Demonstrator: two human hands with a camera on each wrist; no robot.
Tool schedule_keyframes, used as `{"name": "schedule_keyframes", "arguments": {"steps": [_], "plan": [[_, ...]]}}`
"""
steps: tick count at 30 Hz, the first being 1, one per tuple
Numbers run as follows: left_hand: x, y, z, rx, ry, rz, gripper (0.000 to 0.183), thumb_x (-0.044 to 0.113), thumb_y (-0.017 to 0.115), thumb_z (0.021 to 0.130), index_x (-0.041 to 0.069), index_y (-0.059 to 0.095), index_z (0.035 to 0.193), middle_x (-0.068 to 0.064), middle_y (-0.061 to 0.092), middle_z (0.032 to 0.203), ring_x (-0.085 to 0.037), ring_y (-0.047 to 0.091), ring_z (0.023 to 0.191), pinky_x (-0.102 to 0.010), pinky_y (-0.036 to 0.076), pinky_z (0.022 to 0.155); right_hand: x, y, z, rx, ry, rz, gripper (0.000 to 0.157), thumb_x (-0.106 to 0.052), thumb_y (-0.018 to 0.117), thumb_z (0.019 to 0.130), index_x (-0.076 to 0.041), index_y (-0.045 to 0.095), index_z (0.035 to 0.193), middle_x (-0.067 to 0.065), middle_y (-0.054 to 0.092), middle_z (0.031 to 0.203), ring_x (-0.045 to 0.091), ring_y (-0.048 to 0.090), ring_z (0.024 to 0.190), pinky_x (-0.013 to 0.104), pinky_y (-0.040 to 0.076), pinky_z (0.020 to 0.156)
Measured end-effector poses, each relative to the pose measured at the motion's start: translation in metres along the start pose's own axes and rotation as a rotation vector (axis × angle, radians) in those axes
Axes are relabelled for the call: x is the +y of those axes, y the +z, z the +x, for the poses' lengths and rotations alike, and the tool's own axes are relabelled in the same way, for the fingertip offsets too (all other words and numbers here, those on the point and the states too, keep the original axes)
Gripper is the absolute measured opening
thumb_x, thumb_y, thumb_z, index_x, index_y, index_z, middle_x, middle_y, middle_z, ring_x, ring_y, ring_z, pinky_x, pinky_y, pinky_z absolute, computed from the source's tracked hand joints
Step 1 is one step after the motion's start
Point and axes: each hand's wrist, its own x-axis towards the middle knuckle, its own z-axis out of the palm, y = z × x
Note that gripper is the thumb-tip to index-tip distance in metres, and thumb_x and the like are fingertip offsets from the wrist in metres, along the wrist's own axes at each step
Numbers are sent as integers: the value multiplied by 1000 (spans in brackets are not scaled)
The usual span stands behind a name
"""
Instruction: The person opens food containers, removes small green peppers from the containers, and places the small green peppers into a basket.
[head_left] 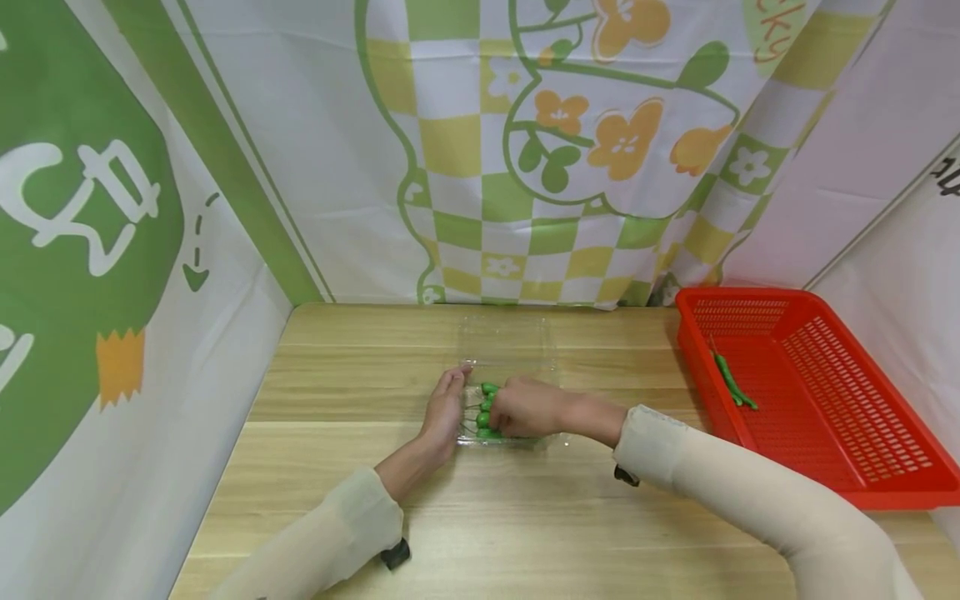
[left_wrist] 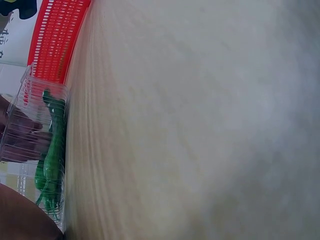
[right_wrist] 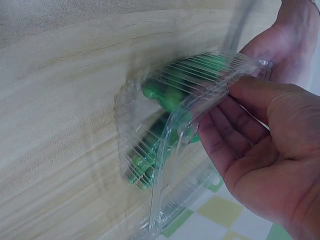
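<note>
My left hand (head_left: 444, 412) holds the clear plastic box (head_left: 491, 442) at its left end, with the fingers along the wall. I think this is because such a light box can slide easily on the table (head_left: 352, 358). The lid (head_left: 504, 337) is open on the far side, away from me, so it does not stand in the way of my arms.

My right hand (head_left: 528, 407) is inside the box, with bent fingers, over the green peppers (head_left: 483, 420). From the pictures I cannot tell if it pinches one pepper or only presses on them. The peppers lie side by side, with their thin stems pointing to my left hand; probably this direction lets more of them fit together.

The red basket (head_left: 847, 500) stands at my right, well apart from the box, which seems convenient for the right arm. In it, near the left wall, lies a little more green pepper (head_left: 729, 379).
</note>
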Motion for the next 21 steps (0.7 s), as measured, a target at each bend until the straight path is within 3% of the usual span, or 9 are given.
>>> {"name": "schedule_keyframes", "arguments": {"steps": [10,17,21], "plan": [[0,0,-1,12,1,-4,45,25,29,117,3,47,153,-17,37,168,-36,19,161,-55,11,133,-1,3,4,-26,20,-32,44,8,73,80,-19,45,59,-14,34,58,3,29,56,16,24,52],[0,1,-2,4,-4,0,45,25,30,117,5,47,153,-16,35,170,-37,18,162,-56,10,132,-2,7,7,-54,105,-78,38,-3,83,87,-16,59,61,-14,39,57,4,33,55,17,30,52],[0,0,-1,6,0,4,45,25,30,117,4,46,153,-16,36,169,-37,19,161,-56,12,133,-2,11,8,-47,119,-149,43,-12,83,92,-20,54,61,-13,39,57,5,35,56,20,35,54]]}}
